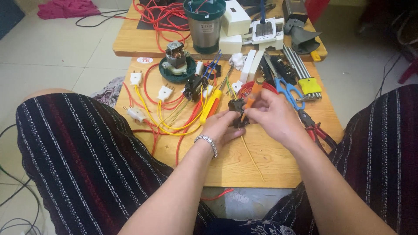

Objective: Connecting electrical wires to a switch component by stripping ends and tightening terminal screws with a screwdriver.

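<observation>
- Two hands are seen over a low wooden table (pixel 278 161), between the knees of a seated person in striped dark cloth.
- A small black part (pixel 237 112) is held just above the table, near its middle; it is pinched by the left hand (pixel 222 126), fingers curled shut round its lower side. A beaded bracelet (pixel 208 141) is worn on that wrist.
- An orange-handled screwdriver (pixel 251 101) is gripped by the right hand (pixel 273 116), fingers closed on the handle, tip set against the black part.
- A thin yellow wire (pixel 252 159) is seen trailing from the black part toward the table's near edge.
- Left of the black part: a yellow-handled screwdriver (pixel 211 106), lying on the table, with yellow and red wires looped beside it.
- Further left of the black part: three white plugs (pixel 164 92) on yellow leads.
- Behind the black part: a small motor (pixel 176 56) on a green round base, and a steel jar with green lid (pixel 204 26) on a second table beyond.
- Right of the black part: blue-handled scissors (pixel 289 91) and red-handled pliers (pixel 315 128), partly covered by the right forearm.
- Behind and right of the black part: white switch boxes (pixel 237 21) and a yellow-handled file (pixel 305 76).
- Whether the screwdriver tip is seated in a screw cannot be told.
</observation>
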